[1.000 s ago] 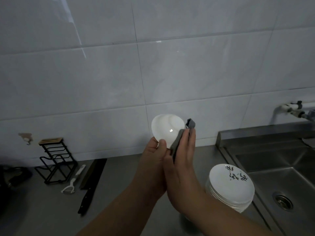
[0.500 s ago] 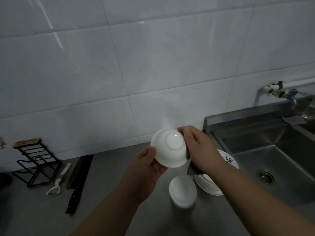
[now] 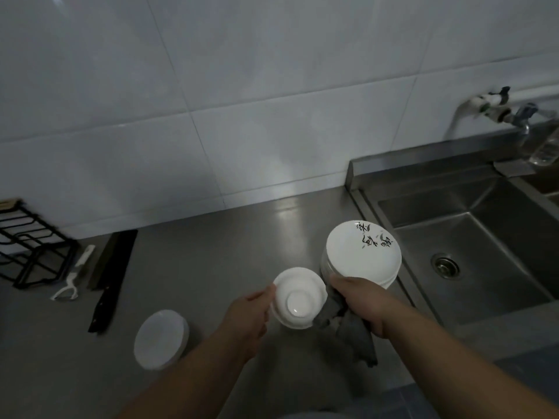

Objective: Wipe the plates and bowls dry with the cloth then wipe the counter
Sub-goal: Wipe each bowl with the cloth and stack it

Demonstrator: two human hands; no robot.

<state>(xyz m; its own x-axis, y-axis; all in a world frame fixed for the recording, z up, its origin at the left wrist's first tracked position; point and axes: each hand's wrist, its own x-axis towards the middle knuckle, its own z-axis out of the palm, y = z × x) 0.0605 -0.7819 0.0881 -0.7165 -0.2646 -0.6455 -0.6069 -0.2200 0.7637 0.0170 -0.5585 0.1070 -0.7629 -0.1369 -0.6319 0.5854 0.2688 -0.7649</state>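
Observation:
A white bowl (image 3: 298, 299) is upside down low over the steel counter (image 3: 211, 267), seemingly on top of another bowl. My left hand (image 3: 251, 316) holds it by its left rim. My right hand (image 3: 363, 303) is just right of the bowl and grips a crumpled grey cloth (image 3: 348, 325) that hangs down from it. Behind my right hand stands a stack of white plates (image 3: 361, 255) with a black pattern on the top one. A second stack of plain white dishes (image 3: 160, 338) sits to the left, near the counter's front.
A steel sink (image 3: 472, 255) with a wall tap (image 3: 514, 113) lies to the right of the plates. At the left are a black wire rack (image 3: 30, 246), a white peeler (image 3: 72, 276) and a black knife (image 3: 110, 279). A tiled wall runs behind.
The bowl has come down from in front of the wall to just above the counter. My right hand has left the bowl, keeping the cloth. The view has tilted downward.

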